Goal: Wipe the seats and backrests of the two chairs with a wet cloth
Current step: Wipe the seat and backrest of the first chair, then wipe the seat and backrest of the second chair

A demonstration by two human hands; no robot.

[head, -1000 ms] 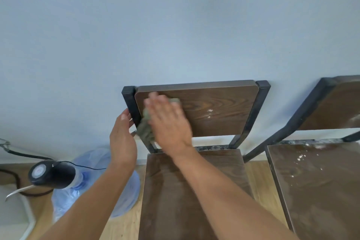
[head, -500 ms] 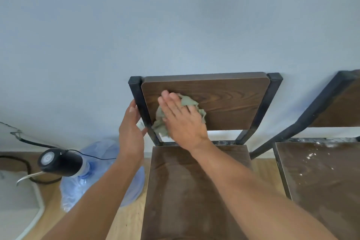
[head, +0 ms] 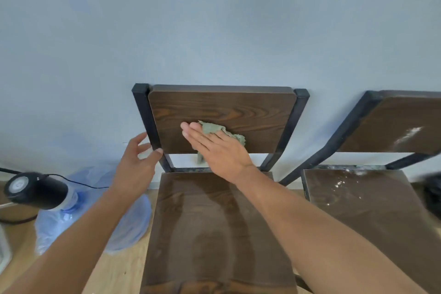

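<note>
Two dark wooden chairs with black metal frames stand against a pale wall. The left chair's backrest (head: 222,107) has my right hand (head: 214,150) flat on it, pressing a crumpled grey-green cloth (head: 212,129) against the lower middle of the wood. Its seat (head: 214,227) shows damp streaks. My left hand (head: 136,162) sits beside the left frame post (head: 145,117), fingers spread, thumb touching the post. The right chair's backrest (head: 401,124) and seat (head: 365,203) carry white powdery specks.
A clear blue water jug (head: 95,207) with a black pump cap (head: 31,188) and thin cable lies left of the chair on the wooden floor (head: 114,270). A dark object (head: 433,193) sits at the right edge. The wall is right behind both chairs.
My right hand has slid the cloth rightward along the backrest, from its left edge toward the middle and lower part. My left hand has loosened its hold on the frame post.
</note>
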